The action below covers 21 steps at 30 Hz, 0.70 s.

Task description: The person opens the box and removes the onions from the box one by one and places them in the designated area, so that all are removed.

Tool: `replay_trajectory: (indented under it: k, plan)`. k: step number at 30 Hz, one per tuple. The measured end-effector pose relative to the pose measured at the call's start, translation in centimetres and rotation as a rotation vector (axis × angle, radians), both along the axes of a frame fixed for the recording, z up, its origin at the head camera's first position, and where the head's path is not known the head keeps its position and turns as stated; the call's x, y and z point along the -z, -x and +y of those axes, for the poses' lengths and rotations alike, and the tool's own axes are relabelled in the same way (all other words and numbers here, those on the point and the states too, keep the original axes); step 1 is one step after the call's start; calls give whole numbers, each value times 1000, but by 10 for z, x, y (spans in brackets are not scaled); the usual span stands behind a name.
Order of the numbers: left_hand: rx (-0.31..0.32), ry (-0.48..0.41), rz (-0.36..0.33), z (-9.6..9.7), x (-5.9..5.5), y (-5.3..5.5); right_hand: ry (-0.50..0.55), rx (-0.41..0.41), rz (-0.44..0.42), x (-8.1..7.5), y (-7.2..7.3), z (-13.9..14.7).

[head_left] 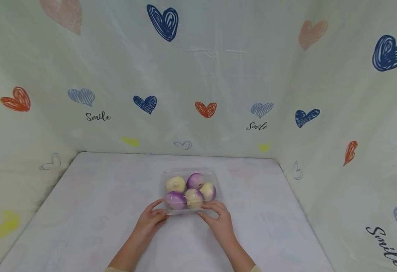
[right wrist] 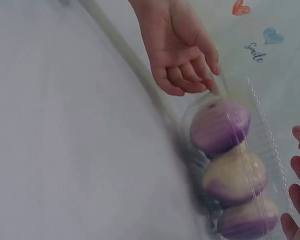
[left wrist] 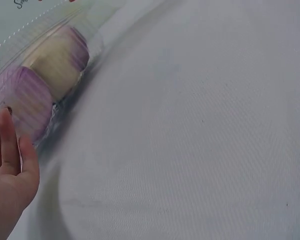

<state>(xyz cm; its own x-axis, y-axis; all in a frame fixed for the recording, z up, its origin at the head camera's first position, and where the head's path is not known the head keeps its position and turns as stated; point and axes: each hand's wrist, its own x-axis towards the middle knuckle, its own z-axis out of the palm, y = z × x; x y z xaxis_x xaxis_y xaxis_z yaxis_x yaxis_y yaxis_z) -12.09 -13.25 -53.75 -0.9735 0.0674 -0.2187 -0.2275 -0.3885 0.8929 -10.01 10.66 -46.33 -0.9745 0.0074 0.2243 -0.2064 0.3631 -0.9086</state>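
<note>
A clear plastic clamshell box (head_left: 176, 212) sits toward the back of the table, with several purple-and-cream turnips (head_left: 194, 198) inside. My left hand (head_left: 147, 223) holds the box's front left corner, its thumb at the rim and fingers beside the wall. In the right wrist view, that hand's fingers are curled at the end of the box, close by a purple turnip (right wrist: 221, 126). My right hand (head_left: 221, 223) is at the front right of the box, fingertips right at the rim and thumb lower. Its fingers look spread and loosely bent in the right wrist view.
A white cloth with faint prints covers the table (head_left: 110, 196). Pale curtains (head_left: 218, 83) printed with hearts and the word Smile hang behind and along both sides of it.
</note>
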Motion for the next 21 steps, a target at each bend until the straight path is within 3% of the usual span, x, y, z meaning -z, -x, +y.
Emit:
replay_trajectory:
  k: [5, 12, 21]
  plan:
    - [-53, 23, -23, -10, 1, -3, 16, 20, -3, -2, 1, 9]
    - [-77, 64, 5, -30, 0, -7, 14, 55, 4, 2, 4, 17]
    - [-121, 96, 35, -50, -1, -6, 9, 41, -77, 7, 2, 18]
